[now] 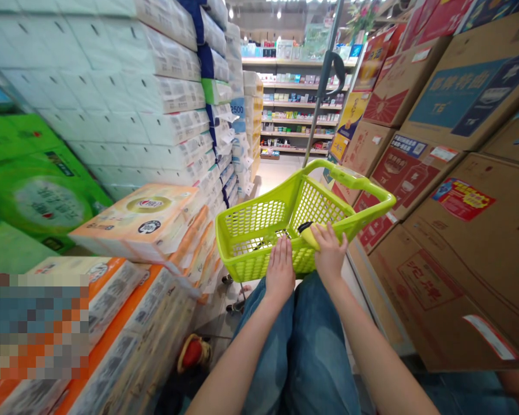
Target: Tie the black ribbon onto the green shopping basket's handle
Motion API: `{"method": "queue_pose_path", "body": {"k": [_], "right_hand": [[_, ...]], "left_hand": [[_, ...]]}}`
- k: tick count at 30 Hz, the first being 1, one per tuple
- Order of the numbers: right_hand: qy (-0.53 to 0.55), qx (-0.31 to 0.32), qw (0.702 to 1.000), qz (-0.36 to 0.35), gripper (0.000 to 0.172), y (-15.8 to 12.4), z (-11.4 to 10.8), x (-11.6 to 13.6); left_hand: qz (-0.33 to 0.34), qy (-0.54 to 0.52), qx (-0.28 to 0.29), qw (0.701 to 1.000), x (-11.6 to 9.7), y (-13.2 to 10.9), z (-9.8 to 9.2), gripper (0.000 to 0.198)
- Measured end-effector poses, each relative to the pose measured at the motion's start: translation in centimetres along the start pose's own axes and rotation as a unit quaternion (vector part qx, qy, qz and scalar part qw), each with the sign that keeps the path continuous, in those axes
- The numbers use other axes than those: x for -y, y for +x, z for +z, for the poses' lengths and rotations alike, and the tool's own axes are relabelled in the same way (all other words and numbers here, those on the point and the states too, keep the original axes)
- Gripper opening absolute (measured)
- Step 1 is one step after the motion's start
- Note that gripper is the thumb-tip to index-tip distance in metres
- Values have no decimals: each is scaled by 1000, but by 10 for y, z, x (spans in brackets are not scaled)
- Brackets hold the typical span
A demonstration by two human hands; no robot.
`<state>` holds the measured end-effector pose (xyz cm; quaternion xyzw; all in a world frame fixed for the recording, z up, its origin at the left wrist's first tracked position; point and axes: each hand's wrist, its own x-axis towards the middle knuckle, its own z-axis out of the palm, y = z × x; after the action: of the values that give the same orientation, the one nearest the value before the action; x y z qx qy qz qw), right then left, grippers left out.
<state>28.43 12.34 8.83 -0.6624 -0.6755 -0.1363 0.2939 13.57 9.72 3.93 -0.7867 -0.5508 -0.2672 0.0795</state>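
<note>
Head view, and here we are in a narrow shop aisle, with a lime-green basket (255, 222) held low over the person's jeans (303, 351)! The left hand (280, 268) lies across the near rim, its grip closed over the plastic with the fingers pointing into the basket. The right hand (329, 255) sits just beside it, fingers curled at the rim against a yellow packet (311, 235) with a dark end; whether they're pinching that packet, I can't tell from here. Keeping both hands close together on the near edge looks like a sound hold, since it keeps the basket level and steady. To the left, wrapped tissue packs (155, 104) tower in stacks, with orange-trimmed packs (134, 222) right beside the basket. To the right, cardboard cartons (471, 271) wall the aisle, and far ahead stand shop shelves (298, 104). Tight quarters, but that basket is riding between them without touching the cartons!
</note>
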Motion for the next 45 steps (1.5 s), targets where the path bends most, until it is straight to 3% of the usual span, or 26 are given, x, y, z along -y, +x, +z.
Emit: {"method": "queue_pose_path", "body": {"k": [3,6,10,13,16,20,25,28,31,34,39,42,45], "right_hand": [[34,31,998,-31,71,-19,14,35],[37,40,996,-70,72,-21,13,36],[-11,26,992,-125,73,0,-6,-14],[-62,-16,994,-90,68,24,-23,-60],[-75,-45,995,-51,61,38,-28,-79],[-38,-54,998,-4,64,23,-12,-48],[13,-7,999,-45,70,-14,18,19],[21,12,998,-65,71,-22,21,33],[-6,20,991,-129,72,-15,10,15],[-48,12,985,-166,70,3,-8,-23],[-86,-49,991,-89,65,33,-30,-85],[-79,-78,993,-26,64,36,-27,-89],[-60,-83,995,11,66,22,-11,-60]], "left_hand": [[6,18,2,1000,1,-1,3,73],[15,21,1,1000,3,-2,3,72],[17,9,-1,1000,4,-2,-2,82],[23,5,7,1000,4,0,-4,86],[13,5,9,1000,2,1,-3,87],[-2,3,1,1000,-1,1,0,87],[10,24,-5,1000,1,-1,2,78],[20,37,-1,999,3,-2,3,71],[27,34,1,999,4,-2,1,71],[23,21,-8,999,4,-1,0,80],[17,4,-9,1000,3,0,1,88],[14,7,-8,1000,3,0,1,88],[12,15,-13,1000,2,0,0,87]]}}
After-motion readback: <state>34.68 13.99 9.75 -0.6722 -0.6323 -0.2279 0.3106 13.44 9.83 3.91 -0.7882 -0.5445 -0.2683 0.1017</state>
